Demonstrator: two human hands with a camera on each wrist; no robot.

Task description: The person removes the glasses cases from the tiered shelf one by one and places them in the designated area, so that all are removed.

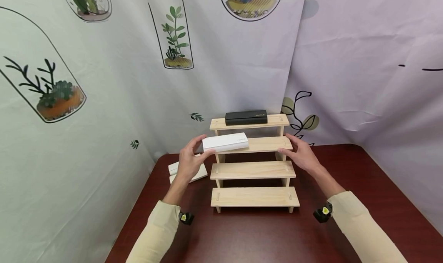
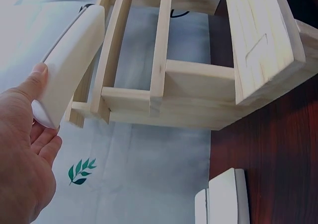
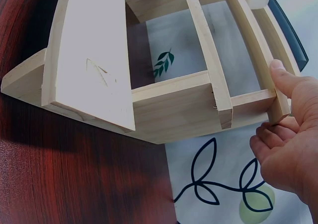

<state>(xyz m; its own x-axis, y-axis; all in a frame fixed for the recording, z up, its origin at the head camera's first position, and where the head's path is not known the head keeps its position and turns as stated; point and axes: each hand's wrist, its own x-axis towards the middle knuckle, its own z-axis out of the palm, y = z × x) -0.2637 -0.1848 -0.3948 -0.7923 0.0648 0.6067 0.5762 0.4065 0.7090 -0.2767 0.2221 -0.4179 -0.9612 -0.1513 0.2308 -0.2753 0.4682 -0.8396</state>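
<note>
Our left hand (image 1: pixel 189 163) pinches a white box (image 1: pixel 225 143) at the left end of the wooden stepped shelf's (image 1: pixel 254 170) second tier, while our right hand (image 1: pixel 302 155), fingers relaxed, steadies that tier's right end; a black box (image 1: pixel 246 117) sits on top.

L hand (image 1: pixel 189 163) grips white power bank (image 1: pixel 225 142) on 2nd-from-top step of 4-tier wooden stair rack (image 1: pixel 254 197). R hand (image 1: pixel 302 155) touches that step's right end. Black power bank (image 1: pixel 246 117) on top step. White boxes (image 1: pixel 200 174) left of rack on dark red table (image 1: pixel 256 232).

Plant-print curtains (image 1: pixel 114 82) behind dark-red table (image 1: pixel 263 232)
</note>
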